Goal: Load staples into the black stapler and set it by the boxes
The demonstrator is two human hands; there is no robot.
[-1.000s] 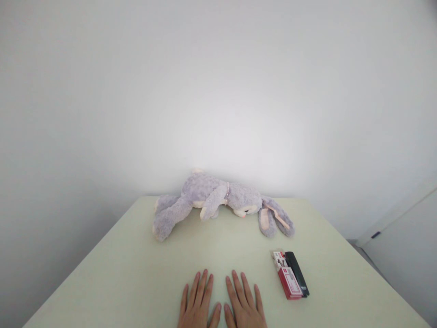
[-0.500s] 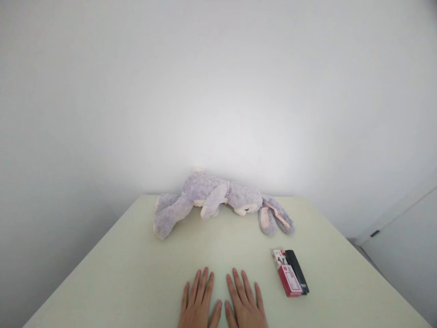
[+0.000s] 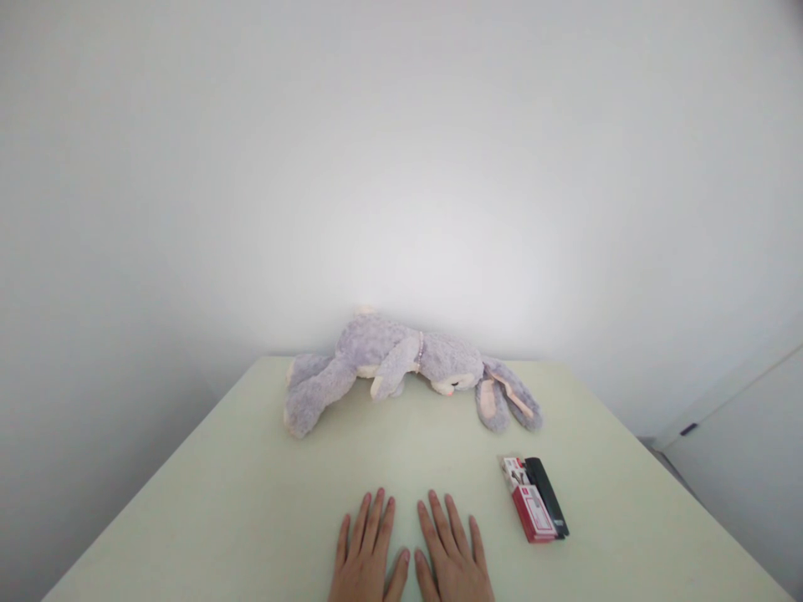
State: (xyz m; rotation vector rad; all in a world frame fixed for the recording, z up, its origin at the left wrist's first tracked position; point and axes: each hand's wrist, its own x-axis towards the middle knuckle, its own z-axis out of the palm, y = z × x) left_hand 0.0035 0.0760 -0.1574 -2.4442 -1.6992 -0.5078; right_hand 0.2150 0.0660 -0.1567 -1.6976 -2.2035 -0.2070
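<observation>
My left hand (image 3: 365, 558) lies palm down on the pale green table (image 3: 219, 493), its fingers stretched out and holding nothing. Beside it, with the thumbs close together, my right hand (image 3: 452, 558) rests flat in the same way. To the right of that hand is a black stapler (image 3: 547, 495). A red and white box (image 3: 534, 513) sits against the stapler's left side, and behind the box is a small clear pack (image 3: 515, 472) with metal pieces inside. Neither hand touches these things.
A grey-purple plush rabbit (image 3: 376, 344) lies on its side along the table's far edge, ears (image 3: 509, 400) to the right. A white wall (image 3: 401, 167) rises directly behind it. Beyond the table on the right is a white door-like panel (image 3: 746, 443).
</observation>
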